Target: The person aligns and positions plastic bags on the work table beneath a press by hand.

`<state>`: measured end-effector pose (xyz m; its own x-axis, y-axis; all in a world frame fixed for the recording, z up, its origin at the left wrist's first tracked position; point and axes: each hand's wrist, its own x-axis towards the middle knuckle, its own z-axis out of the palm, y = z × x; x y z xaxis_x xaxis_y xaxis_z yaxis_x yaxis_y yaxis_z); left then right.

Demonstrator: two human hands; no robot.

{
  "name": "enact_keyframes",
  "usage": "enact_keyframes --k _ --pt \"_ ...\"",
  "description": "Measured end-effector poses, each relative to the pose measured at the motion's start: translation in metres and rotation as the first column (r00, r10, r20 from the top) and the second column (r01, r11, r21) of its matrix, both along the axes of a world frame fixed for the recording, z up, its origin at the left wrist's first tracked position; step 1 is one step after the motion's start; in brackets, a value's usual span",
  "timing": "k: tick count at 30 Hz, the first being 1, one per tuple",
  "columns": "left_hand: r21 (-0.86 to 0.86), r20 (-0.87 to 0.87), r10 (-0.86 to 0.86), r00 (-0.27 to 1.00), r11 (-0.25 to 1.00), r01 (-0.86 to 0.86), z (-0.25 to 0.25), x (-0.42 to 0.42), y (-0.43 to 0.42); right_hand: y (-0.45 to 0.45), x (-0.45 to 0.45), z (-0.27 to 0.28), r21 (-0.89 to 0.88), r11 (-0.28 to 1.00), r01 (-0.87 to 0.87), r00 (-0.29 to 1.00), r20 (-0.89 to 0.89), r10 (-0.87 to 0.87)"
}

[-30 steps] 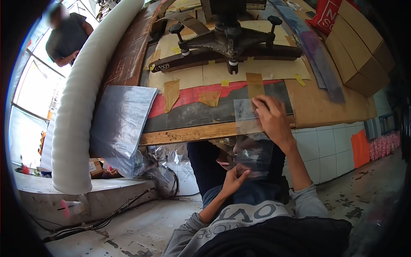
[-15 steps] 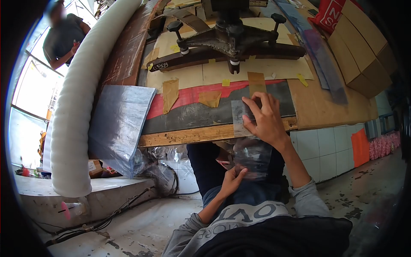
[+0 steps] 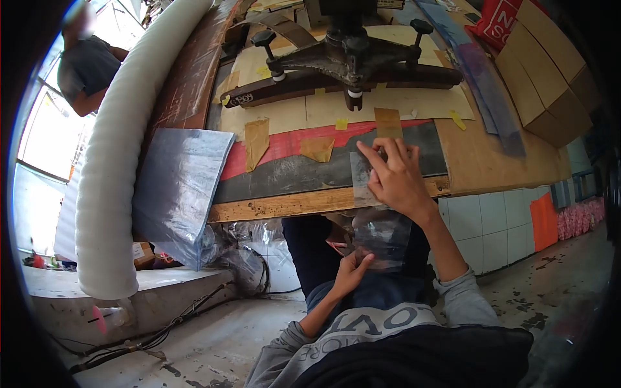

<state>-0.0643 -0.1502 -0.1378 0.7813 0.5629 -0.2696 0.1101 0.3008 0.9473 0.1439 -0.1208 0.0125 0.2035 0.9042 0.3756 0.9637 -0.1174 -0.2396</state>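
Under my right hand (image 3: pixel 397 180), half-curled, index outstretched, its grip hard to tell, a clear plastic sheet (image 3: pixel 383 238) runs past the wooden table edge (image 3: pixel 278 205) to my left hand (image 3: pixel 350 273), whose thumb and fingers pinch it.

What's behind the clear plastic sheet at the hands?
Through the clear plastic sheet show the dark mat and wooden edge; lower down, dark shapes too blurred to name. The right hand hides what lies beneath it.
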Motion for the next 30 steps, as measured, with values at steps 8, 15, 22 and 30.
enact_keyframes --k 8,15,22,30 --pt "-0.047 0.03 -0.008 1.0 0.999 0.009 -0.017 0.0 -0.003 0.011 -0.002 -0.01 0.095 0.989 -0.111 0.993 -0.02 0.113" --pt "0.037 -0.035 -0.033 0.999 0.999 0.035 0.01 0.004 0.007 0.011 0.0 -0.01 0.116 0.984 -0.137 0.99 -0.019 0.141" --pt "0.009 0.011 -0.033 0.999 0.999 0.033 -0.003 0.002 0.005 0.011 0.0 -0.009 0.115 0.985 -0.125 0.991 -0.031 0.13" --pt "0.265 -0.038 -0.035 0.999 0.963 0.044 0.0 0.001 0.014 0.011 0.002 -0.013 0.162 0.975 -0.15 0.988 -0.001 0.152"
